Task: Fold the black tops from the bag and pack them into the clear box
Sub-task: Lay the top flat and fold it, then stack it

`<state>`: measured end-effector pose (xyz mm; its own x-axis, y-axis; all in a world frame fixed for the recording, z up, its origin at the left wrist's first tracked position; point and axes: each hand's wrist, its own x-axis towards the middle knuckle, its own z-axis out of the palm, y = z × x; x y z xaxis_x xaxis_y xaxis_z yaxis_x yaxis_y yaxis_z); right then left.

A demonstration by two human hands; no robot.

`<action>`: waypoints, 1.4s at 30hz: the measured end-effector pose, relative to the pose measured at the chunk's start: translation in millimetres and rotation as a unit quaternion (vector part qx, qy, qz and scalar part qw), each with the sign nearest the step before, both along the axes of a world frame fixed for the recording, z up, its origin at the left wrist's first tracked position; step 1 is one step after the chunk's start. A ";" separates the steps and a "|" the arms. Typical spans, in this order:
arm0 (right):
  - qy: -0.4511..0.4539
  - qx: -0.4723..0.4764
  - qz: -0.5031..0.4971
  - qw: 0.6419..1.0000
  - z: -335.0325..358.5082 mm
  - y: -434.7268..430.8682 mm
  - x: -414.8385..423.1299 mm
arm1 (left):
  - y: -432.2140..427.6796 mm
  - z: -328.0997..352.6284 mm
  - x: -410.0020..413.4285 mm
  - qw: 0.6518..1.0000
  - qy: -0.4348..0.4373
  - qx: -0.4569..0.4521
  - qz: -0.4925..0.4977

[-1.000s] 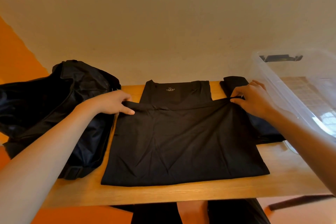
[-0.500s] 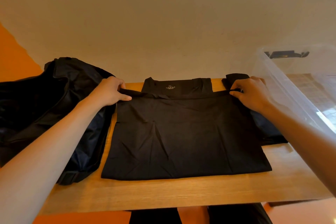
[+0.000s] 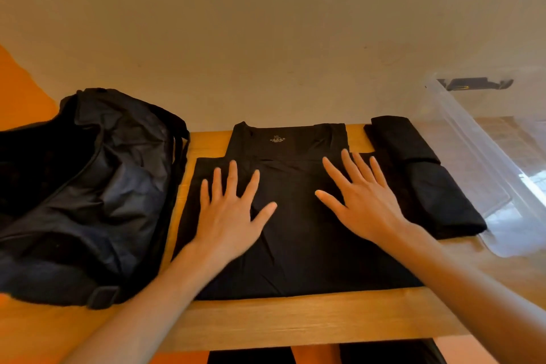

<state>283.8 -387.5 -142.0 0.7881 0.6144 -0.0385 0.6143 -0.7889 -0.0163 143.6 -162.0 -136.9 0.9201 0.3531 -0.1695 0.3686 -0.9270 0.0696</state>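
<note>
Both hands are lying flat on the top (image 3: 295, 251), fingers spread and gripping nothing: the left hand (image 3: 230, 216) is pressing its left half, the right hand (image 3: 363, 207) its right half. The top is lying on the table (image 3: 295, 322), hem doubled up toward the neck. This looks like smoothing mid-fold; the next fold is probably calling for pinched edges. The bag (image 3: 88, 186) is sitting left of the top, a folded pile (image 3: 428, 186) just right of it, and the box (image 3: 487, 156) further right.

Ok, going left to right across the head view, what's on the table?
In order: dark bag → left hand → right hand → folded black top → clear box. Both hands lie flat on the spread top, which spans the middle.
</note>
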 end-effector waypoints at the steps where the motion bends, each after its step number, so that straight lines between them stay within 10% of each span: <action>1: 0.018 -0.012 -0.028 0.999 -7.0 0.2 0.4 | -2.3 -8.5 -4.7 1.000 -0.002 0.005 0.012; 28: 0.042 0.034 -0.090 0.994 -21.5 -62.3 -107.3 | -9.6 -29.6 -102.4 0.997 -0.061 0.046 0.013; 42: 0.049 0.248 -0.044 0.966 18.3 74.9 21.5 | 90.3 27.7 68.1 0.941 -0.234 -0.186 0.158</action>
